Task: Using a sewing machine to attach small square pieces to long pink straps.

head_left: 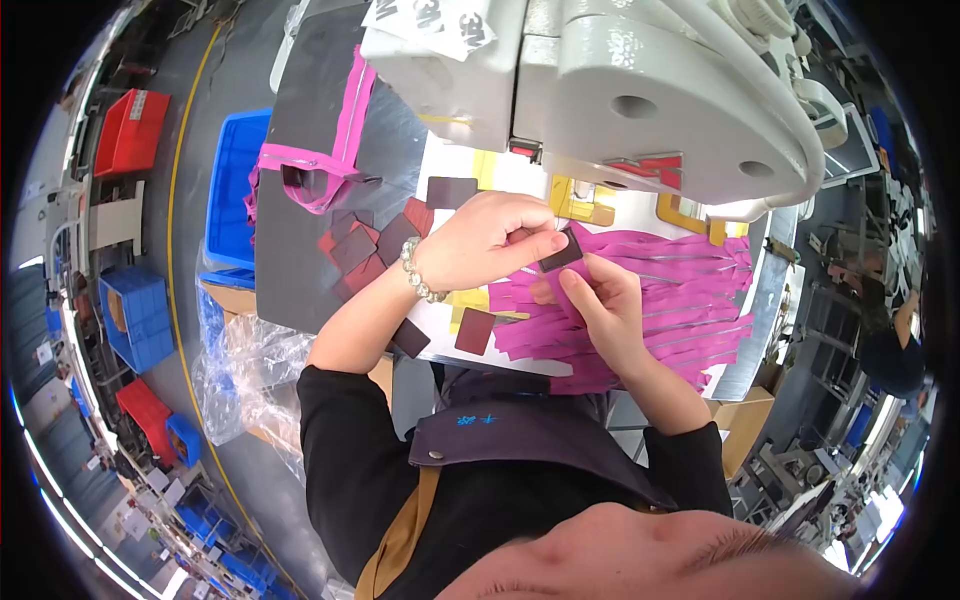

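Observation:
Both my hands meet over the sewing machine's work table. My left hand [490, 235], with a beaded bracelet on the wrist, pinches a small dark rectangular patch [562, 254] under its thumb. My right hand [608, 308] is closed on a pink zipper strip [568, 297] whose upper end meets the patch. Whether patch and strip are joined I cannot tell. Many more pink zipper strips [660, 275] lie side by side beneath and beyond my right hand. Loose dark and reddish-brown patches [355, 248] are piled left of my left forearm, and a single reddish patch [475, 331] lies near the table's front edge.
A large white sewing machine head [660, 80] overhangs the table just beyond my hands. Joined pink zipper strips [350, 125] trail over the dark left side board [285, 280] near a blue bin [232, 190]. Clear plastic wrapping [250, 380] lies at lower left.

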